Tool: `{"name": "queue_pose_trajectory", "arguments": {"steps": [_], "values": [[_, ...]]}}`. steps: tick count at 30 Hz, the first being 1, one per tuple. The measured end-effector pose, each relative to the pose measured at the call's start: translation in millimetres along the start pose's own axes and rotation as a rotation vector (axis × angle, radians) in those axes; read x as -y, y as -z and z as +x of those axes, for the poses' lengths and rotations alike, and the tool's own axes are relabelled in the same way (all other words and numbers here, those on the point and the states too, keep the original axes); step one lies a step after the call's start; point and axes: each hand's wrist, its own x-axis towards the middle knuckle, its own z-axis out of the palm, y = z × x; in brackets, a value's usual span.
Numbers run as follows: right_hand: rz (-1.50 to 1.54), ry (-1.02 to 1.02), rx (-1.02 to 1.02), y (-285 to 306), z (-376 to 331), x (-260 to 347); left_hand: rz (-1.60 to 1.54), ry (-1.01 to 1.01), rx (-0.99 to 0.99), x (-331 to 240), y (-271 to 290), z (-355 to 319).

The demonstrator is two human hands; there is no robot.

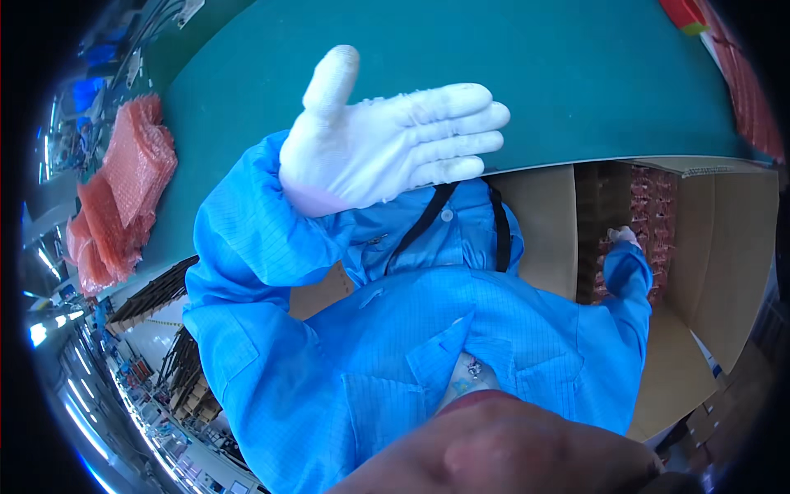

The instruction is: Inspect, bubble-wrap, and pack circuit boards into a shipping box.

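Left hand [383,140] spread, right hand [625,236] unclear
At twelve o'clock I see thumb and fingers apart; at three, near pink packs [658,202] in the carton [720,239], I can't tell (too small)

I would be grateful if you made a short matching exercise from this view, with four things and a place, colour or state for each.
Column one:
1. Left hand
2. Right hand
3. Tabletop
4. Pile of pink bubble wrap

Column two:
A. Blue-green in colour
B. Toward the left edge of the picture
C. Raised and open, with the thumb standing up
D. Lowered at the open cardboard box

Right pairs: 1-C, 2-D, 3-A, 4-B.
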Motion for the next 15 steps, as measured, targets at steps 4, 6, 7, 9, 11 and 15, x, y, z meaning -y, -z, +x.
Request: {"name": "queue_pose_trajectory", "arguments": {"steps": [4,6,7,9,11,15], "values": [[0.396,0.233,0.604,129,-81,101,0.059,-0.001,-0.030,-3,-4,-5],[0.401,0.497,0.686,188,-150,163,0.063,0.011,0.001,-4,0,-1],[0.426,0.685,0.685,208,-179,185,0.079,0.015,0.006,-4,0,-1],[0.487,1.195,0.368,239,-218,221,0.099,-0.001,0.000,-4,-2,-8],[0.514,1.436,-0.160,259,-239,250,0.132,0.038,0.039,-5,-5,-16],[0.719,1.548,-0.528,278,-275,312,0.159,0.021,0.077,-1,-10,-34]]}}
